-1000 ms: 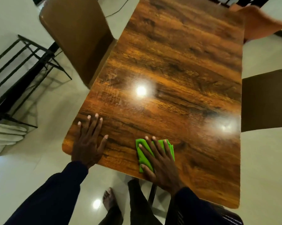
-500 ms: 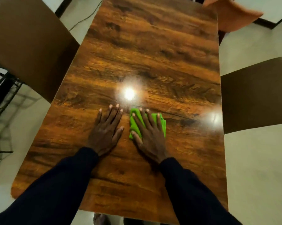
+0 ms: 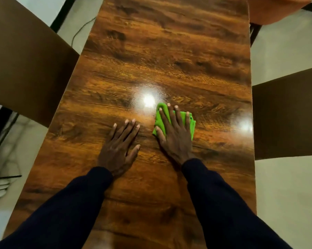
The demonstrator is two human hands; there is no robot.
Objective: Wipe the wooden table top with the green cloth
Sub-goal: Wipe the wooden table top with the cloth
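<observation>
Person is leaning over a glossy wood-grain tabletop [image 3: 169, 60] whose long axis runs straight away from them. The green cloth [image 3: 192, 125] sits folded about mid-table, a bit right of the centre line, just beside the bright light reflection [image 3: 149, 100]. The right hand [image 3: 175, 137] lies flat on top of it, fingers straight and spread, pressing it down rather than gripping it. The fingers point away from the person and lean slightly left.

The cloth pokes out on both sides of that hand. Its far-left corner peaks toward the glare and its far edge slopes down to the right. The hand covers most of it, so its long axis can't really be called; the visible outline looks about as wide as it is deep.

The left hand [image 3: 118, 150] rests palm-down on bare wood just beside the right one, not touching the cloth, fingers straight and close together, thumb out. Both arms are in dark navy sleeves [image 3: 70, 212].

There's a brown chair [image 3: 26, 60] on the left, another brown chair seat [image 3: 286, 114] on the right, and an orange chair [image 3: 273, 9] at the far right corner.
</observation>
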